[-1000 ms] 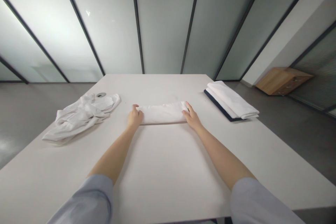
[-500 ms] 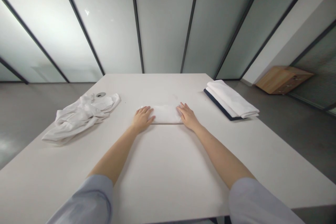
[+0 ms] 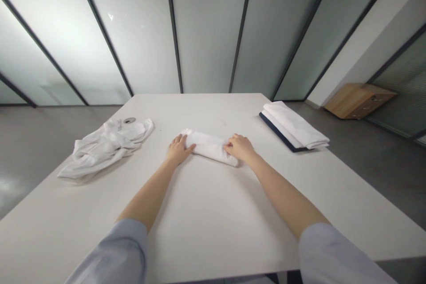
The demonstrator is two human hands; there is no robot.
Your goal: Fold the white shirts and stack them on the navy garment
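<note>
White, narrow, folded cloth (image 3: 209, 145) lies slantwise (right end nearer) on the smooth white worktop (image 3: 216, 213); the bare left hand (image 3: 177, 151) rests loosely spread over its left end, while the bare right hand (image 3: 241, 147) pinches its far edge near the other end.

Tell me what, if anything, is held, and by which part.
The right hand seems to pinch the folded white cloth near its right end; the left hand lies on its left end, with no clear grip.
</note>
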